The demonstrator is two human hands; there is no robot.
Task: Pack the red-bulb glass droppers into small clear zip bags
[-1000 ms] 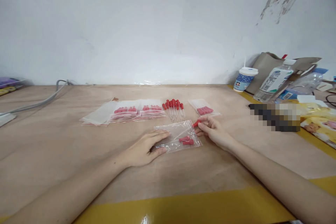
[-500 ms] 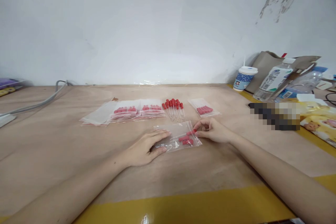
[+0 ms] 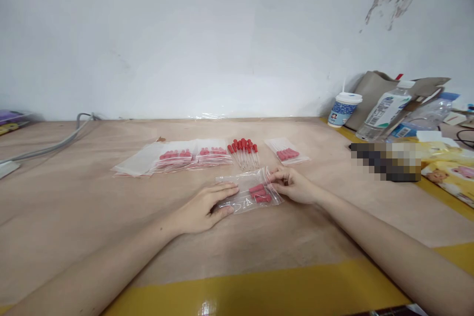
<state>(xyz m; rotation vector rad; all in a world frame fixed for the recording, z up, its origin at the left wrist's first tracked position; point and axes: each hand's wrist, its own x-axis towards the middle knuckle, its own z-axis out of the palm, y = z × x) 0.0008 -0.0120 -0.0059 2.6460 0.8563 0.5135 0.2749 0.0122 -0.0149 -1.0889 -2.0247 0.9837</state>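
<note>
A clear zip-lock bag (image 3: 240,195) lies between my hands with its mouth to the right. Inside it are three droppers (image 3: 259,192) with red bulbs, bulbs toward the mouth. My left hand (image 3: 207,207) lies over the bag's left end, fingers stretched and thumb apart. At the mouth, the thumb and fingers of my right hand (image 3: 292,185) are pinched together on the bag's edge, partly inside the opening. Behind the bag is a loose bunch of red-bulbed droppers (image 3: 243,150). A bag holding several droppers (image 3: 287,150) lies to its right.
Two stacks of filled bags (image 3: 176,155) and some flat bags (image 3: 135,160) lie at the back left. At the right are a paper cup (image 3: 344,110), a plastic bottle (image 3: 387,111) and a yellow package (image 3: 452,175). A grey cable (image 3: 59,143) runs along the left.
The dropper that was at my right fingertips is now fully inside the bag beside the other two. My right fingers have moved slightly left and up, onto the bag's mouth.
</note>
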